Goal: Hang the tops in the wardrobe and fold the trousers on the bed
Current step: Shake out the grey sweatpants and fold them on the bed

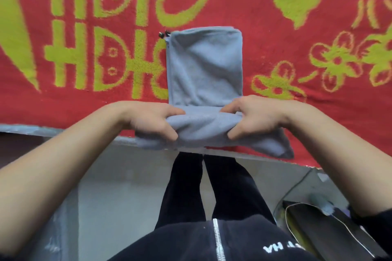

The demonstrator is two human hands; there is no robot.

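Folding grey trousers [204, 65], centre frame on bed [63, 110], already down to narrow strip. Gripping near end with left hand [151, 121] and right hand [253, 119], fingers [169, 110] curled round cloth. Probably a fold or two left. No sign of tops here.

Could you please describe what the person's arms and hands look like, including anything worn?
Both forearms are bare. The left hand and right hand show no gloves, rings or watch. A dark sleeve sits pushed up near the right elbow. The black top has a silver zip and white lettering.
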